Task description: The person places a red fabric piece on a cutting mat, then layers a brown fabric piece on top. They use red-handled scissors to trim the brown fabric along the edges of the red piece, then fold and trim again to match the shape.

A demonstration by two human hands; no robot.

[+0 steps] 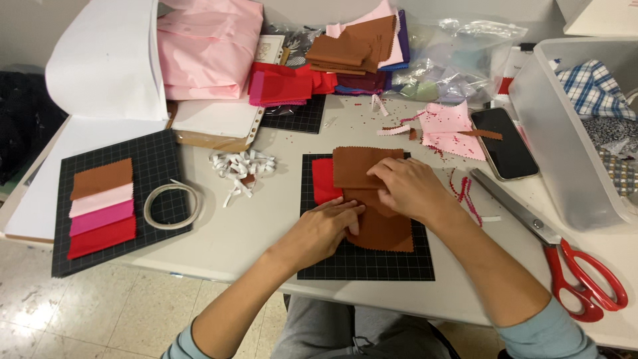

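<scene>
Both hands work on a brown swatch (372,199) lying on a black card (365,262) near the table's middle. The left hand (329,229) lies flat on it, fingers (352,214) stretched out together and pressing the cloth down, holding nothing. The right hand (405,186) rests just beyond, fingers (382,174) curled over with the tips pinching the swatch's edge. A red swatch (322,181) peeks out from under the brown one on the left.

At the far right a clear bin (565,173) holds folded plaid and patterned cloth (595,90). Between it and the card lie a phone (506,143) and, nearer, red-handled scissors (571,266). To the left, a second card (159,166) carries four swatches (102,209), brown, pale pink, pink, red, beside a tape ring (173,205).
</scene>
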